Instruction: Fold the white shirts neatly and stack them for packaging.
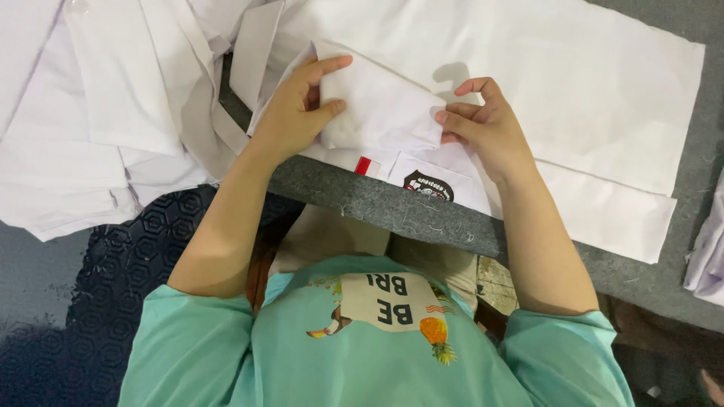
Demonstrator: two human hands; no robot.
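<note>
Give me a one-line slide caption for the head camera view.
Left hand and right hand fold a sleeve on a white shirt on a grey table.

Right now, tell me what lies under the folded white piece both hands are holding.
Under the folded white piece, pinched by the left hand and right hand, lies the spread white shirt on the grey table. Its badge pocket and red-and-white patch peek out; anything directly beneath is covered.
</note>
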